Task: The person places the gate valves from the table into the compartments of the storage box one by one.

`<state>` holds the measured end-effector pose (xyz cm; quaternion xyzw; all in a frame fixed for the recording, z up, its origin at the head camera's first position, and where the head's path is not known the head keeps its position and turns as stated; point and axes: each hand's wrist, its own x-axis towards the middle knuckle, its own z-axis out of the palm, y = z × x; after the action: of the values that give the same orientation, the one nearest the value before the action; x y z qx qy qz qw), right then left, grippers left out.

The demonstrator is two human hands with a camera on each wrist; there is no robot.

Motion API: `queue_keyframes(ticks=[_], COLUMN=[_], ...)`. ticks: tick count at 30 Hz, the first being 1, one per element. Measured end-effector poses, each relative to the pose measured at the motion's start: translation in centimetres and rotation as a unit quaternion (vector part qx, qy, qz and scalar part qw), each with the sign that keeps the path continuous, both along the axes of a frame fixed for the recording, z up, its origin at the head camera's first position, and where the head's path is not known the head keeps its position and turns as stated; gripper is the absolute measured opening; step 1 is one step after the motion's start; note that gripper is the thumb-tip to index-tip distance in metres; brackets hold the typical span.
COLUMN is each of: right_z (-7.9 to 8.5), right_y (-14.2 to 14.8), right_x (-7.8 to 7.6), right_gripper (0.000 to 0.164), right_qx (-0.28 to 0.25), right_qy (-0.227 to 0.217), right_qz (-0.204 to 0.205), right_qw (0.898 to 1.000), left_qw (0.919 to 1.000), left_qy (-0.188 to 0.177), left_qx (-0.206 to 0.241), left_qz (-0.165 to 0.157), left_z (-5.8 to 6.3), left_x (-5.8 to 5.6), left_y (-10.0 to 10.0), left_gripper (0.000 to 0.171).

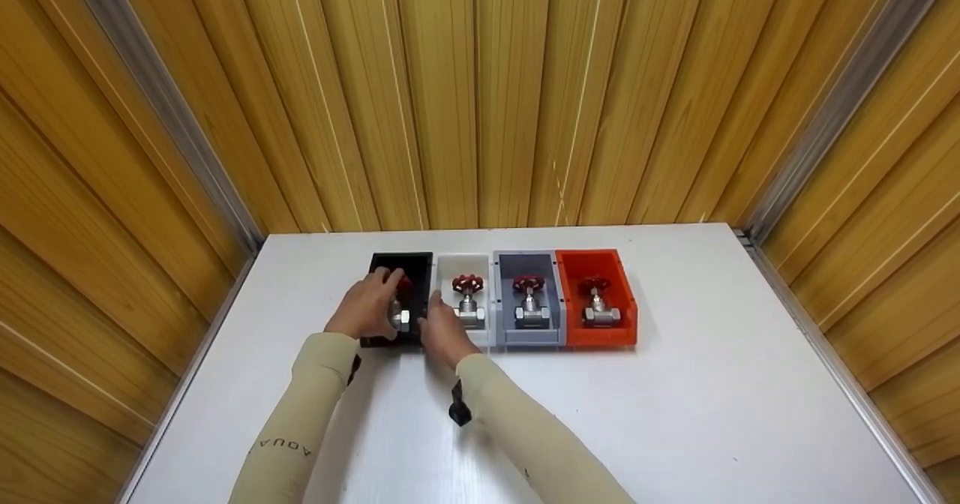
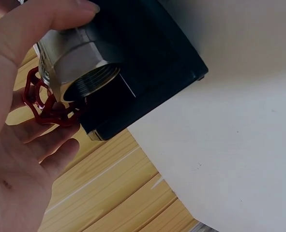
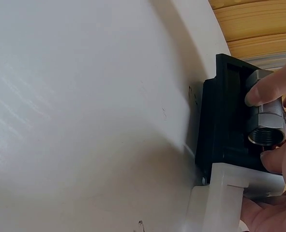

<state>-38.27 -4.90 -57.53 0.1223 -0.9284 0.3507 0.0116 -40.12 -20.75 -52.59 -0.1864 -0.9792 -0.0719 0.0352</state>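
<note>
My left hand point(image 1: 367, 305) holds a metal gate valve point(image 2: 82, 63) at the black bin point(image 1: 403, 258). In the left wrist view the thumb lies on the valve's hex body and the fingers are behind its red handwheel point(image 2: 46, 108). The valve's threaded opening shows plainly in the right wrist view. My right hand point(image 1: 448, 331) grips the side wall between the black bin and the white bin point(image 3: 225, 193), with its thumb on the black side and fingers on the white side.
White, grey point(image 1: 529, 337) and orange point(image 1: 626, 316) bins stand in a row right of the black one, each with a red-wheeled valve inside. They sit on a white table point(image 1: 712, 384) with wood-look panels point(image 1: 510, 114) behind and at both sides.
</note>
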Motion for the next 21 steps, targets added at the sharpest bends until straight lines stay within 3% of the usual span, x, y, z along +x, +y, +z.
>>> queue_keyframes(ticks=[6,21], right_z=[-0.4,-0.3], right_y=[-0.1,-0.3], right_x=[-0.2,-0.1], right_gripper=[0.064,0.063], right_qx=[0.004,0.0], right_qy=[0.006,-0.004], right_qz=[0.003,-0.015], right_qw=[1.0,1.0], left_qw=[0.9999,0.9999], left_qy=[0.012,-0.015], left_qx=[-0.002,0.001], left_qz=[-0.003,0.006], left_z=[-0.2,-1.0], left_x=[-0.5,-1.7], left_y=[0.2,0.8], left_gripper=[0.11,0.11])
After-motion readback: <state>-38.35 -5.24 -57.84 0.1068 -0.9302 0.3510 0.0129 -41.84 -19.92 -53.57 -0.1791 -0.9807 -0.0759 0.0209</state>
